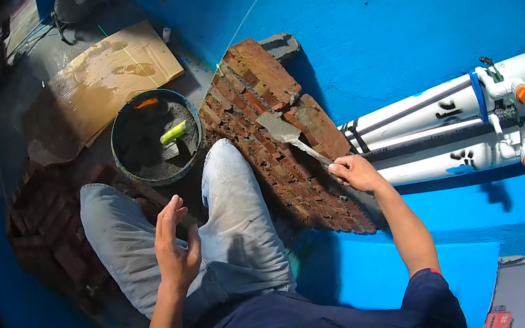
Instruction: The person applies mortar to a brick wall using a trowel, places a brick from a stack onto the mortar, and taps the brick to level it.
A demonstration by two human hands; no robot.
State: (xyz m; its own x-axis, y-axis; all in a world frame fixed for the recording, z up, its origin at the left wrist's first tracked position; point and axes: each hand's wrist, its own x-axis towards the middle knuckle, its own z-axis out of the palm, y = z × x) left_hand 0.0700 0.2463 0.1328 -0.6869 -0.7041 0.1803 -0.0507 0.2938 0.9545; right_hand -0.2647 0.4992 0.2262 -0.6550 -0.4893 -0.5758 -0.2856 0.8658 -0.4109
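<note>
My right hand [358,173] is closed round the handle end of a trowel [280,128]. Its grey, mortar-smeared blade lies over the top of a low brick wall [250,125], beside a reddish brick [316,126]; whether it touches cannot be made out. Above my lap, my left hand [177,240] is raised with fingers apart and nothing in it. Past my knees stands a round, dark bucket [114,148] of grey mortar. A tool with a yellow-green handle [173,132] rests in the mortar, and something orange shows at the far inside edge.
White pipes [416,109] with orange-capped fittings run along the blue wall [401,3] at right. Stacked bricks [58,239] lie in shadow at left. A stained cardboard sheet [108,71] covers floor beyond the bucket, with a dark fan [79,2] behind. A string meets the wall's far end.
</note>
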